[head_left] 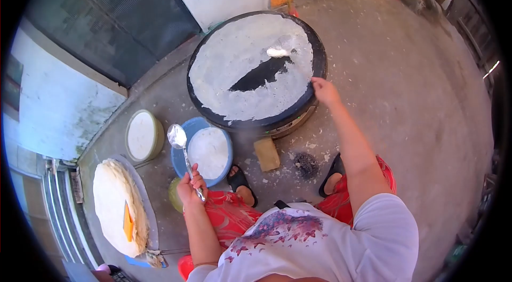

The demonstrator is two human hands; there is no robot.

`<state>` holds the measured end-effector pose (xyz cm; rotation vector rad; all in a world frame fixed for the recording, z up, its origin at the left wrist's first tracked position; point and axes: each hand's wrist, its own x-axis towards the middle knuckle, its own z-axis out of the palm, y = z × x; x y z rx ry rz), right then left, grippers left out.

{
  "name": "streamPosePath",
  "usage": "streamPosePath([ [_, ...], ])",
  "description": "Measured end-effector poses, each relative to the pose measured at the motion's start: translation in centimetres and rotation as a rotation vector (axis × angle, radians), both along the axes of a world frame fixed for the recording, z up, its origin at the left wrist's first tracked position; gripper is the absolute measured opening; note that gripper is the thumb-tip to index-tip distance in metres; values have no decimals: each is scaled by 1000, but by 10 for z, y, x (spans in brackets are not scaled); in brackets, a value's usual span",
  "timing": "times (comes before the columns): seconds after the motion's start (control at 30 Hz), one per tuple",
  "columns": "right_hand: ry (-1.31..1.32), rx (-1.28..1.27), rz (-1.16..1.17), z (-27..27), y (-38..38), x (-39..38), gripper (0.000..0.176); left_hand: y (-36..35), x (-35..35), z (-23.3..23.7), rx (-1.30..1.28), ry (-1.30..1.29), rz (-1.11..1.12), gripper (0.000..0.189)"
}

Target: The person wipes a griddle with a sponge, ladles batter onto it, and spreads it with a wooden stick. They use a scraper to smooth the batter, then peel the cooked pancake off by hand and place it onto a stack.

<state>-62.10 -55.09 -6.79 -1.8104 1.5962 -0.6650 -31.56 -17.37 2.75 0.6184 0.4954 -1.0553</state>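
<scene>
In my left hand [192,185] is a large metal spoon [177,137], gripped by its handle with the bowl raised over the blue basin. A round black griddle [320,55] stands ahead of me. A thin pale sheet of batter [224,63] covers most of it, with a dark bare patch near the middle and a bright white blob [278,53] beside the patch. My right hand [326,91] is at the griddle's right rim by the sheet's edge, its fingers drawn together; what they pinch, if anything, is too small to make out.
The blue basin [228,167] holds white batter, and a green-rimmed bucket [159,138] of white stuff stands left of it. A stack of pale flatbreads [114,204] with an orange scraper [128,222] lies at lower left. A brick [266,154] and dark scrubber [305,166] lie between my feet.
</scene>
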Motion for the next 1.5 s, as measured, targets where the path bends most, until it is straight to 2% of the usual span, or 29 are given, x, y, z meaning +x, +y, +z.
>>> streamPosePath([
  [0.03,-2,0,1,11,11,12,26,-1,-1,2,-1,17,-2,34],
  [0.1,90,-28,168,38,32,20,25,0,-2,2,-7,39,0,34],
  [0.2,74,104,126,75,46,5,25,1,-1,1,-26,38,-2,33],
  [0.23,79,101,136,58,41,3,25,3,-1,0,-31,26,-14,33],
  [0.3,0,-19,-83,12,32,-1,25,8,-2,-1,-30,17,-22,32],
  [0.37,-3,24,33,10,51,26,25,7,-1,0,-20,3,-33,32],
  [0.4,0,-80,120,2,57,39,26,6,-1,1,-20,2,-33,32],
  [0.5,145,52,196,57,81,54,26,6,-1,4,-13,5,-17,31],
  [0.57,113,41,252,43,71,41,27,9,0,4,-16,25,-42,31],
  [0.63,0,3,-40,28,66,32,27,11,1,2,-29,9,-43,31],
  [0.7,-51,-23,-9,1,64,39,26,14,1,2,-31,-9,-54,31],
  [0.77,-113,-80,274,-8,71,56,25,12,-1,4,-11,-13,-33,34],
  [0.83,-85,-73,317,21,88,70,24,12,0,4,-18,-3,-36,34],
  [0.9,207,29,372,69,103,68,25,14,3,3,-30,6,-42,34],
  [1.0,348,-9,403,118,106,44,26,16,4,1,-74,16,-65,29],
  [1.03,351,-13,403,118,106,40,26,17,4,2,-72,8,-67,29],
  [1.1,414,-359,300,112,116,31,32,20,3,0,-69,5,-68,28],
  [1.13,416,-362,300,106,124,34,32,19,4,0,-61,-6,-65,28],
  [1.2,314,-602,244,79,148,54,38,18,4,-1,-49,-18,-62,28],
  [1.23,388,-661,337,66,160,64,42,18,5,-1,-53,-5,-69,28],
  [1.33,419,-714,442,32,180,83,40,17,4,1,-55,15,-75,27],
  [1.5,528,-539,188,35,144,57,37,18,3,1,-58,23,-84,27],
])
